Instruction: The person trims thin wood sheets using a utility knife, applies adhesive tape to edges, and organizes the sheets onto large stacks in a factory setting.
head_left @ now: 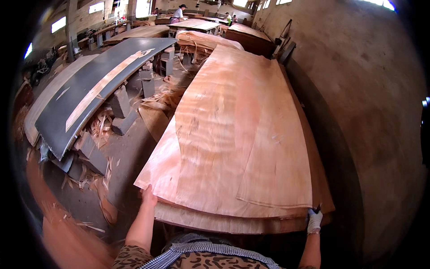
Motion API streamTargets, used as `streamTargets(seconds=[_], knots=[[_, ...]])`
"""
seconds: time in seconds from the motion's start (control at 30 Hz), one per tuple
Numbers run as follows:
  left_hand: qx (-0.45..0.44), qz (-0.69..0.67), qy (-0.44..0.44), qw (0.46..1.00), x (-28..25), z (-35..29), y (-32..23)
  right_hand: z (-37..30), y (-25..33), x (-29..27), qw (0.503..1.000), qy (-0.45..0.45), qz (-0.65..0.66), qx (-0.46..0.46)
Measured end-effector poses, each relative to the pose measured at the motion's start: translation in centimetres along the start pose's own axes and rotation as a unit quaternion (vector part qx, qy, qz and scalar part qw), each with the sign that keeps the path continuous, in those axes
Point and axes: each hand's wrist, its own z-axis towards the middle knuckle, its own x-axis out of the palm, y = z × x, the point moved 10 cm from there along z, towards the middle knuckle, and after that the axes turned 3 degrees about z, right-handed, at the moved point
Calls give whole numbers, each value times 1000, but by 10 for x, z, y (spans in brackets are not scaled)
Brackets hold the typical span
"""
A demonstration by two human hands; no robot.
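A large stack of thin wood veneer sheets [215, 134] stretches away in front of me. My left hand [149, 196], bare, is closed on the near left corner of the top veneer sheet. At the near right corner my right hand [315, 219], in a white glove with dark fingertips, grips the same sheet's edge. A narrower veneer piece [277, 166] overlaps on the right part of the top. Below the top sheet the near edge of the lower stack [215, 222] sticks out toward me. My fingertips under the sheet are hidden.
To the left, a dark-topped table [103, 80] carries a pale veneer strip [101, 94] and rests on grey blocks [120, 102]. Veneer scraps [105, 123] litter the floor. A wall [358, 98] runs along the right. Farther off are more stacks [251, 32] and a person [178, 13].
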Motion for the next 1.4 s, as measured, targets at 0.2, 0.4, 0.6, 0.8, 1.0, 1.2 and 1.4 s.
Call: streamTargets(seconds=[0.2, 0.4, 0.6, 0.8, 1.0, 1.2, 1.4], knots=[[11, 45, -14, 999, -14, 13, 8, 32, -39, 2, 1000, 22, -17, 10], [-95, 64, 29, 993, -6, 7, 26, 68, -65, -3, 982, 69, -169, -55], [-64, 85, -56, 993, -18, -39, 22, 79, -92, 2, 942, 81, -317, -75], [-35, 178, -108, 977, -28, -56, 4, 88, -111, 1, 925, 48, -368, -83], [-57, 183, -95, 977, -8, -37, 21, 110, -151, -11, 985, 115, -126, -33], [-25, 264, -115, 957, -19, -33, 0, 114, -161, 7, 942, 99, -322, -12], [-61, 338, -131, 930, -4, -20, 22, 170, -214, -65, 953, 33, -295, -59]])
